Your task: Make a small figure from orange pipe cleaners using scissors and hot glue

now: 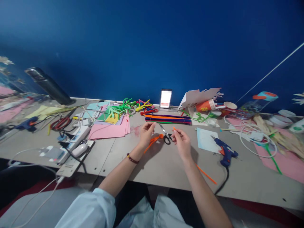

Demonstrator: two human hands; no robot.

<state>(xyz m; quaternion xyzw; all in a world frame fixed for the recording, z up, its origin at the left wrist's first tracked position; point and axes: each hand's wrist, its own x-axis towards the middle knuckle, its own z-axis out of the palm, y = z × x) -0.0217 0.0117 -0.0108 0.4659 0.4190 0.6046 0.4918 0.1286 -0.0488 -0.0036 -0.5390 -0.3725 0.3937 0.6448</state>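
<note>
The fingers of the right hand point(182, 144) seem to pinch an orange pipe cleaner point(174, 128), its tip standing above them; if the grip is loose, it could slip. The left hand point(146, 134) has its fingertips together (on what, I cannot tell). Between both lie the scissors point(167, 138), whose blades could prick careless fingers. Farther right of the fingers, the glue gun point(226, 153), if hot, might burn a straying forearm.

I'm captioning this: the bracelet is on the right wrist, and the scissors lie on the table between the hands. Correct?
Wrong wrist: the head view shows the bracelet on the left wrist. The scissors are as you say.
</note>
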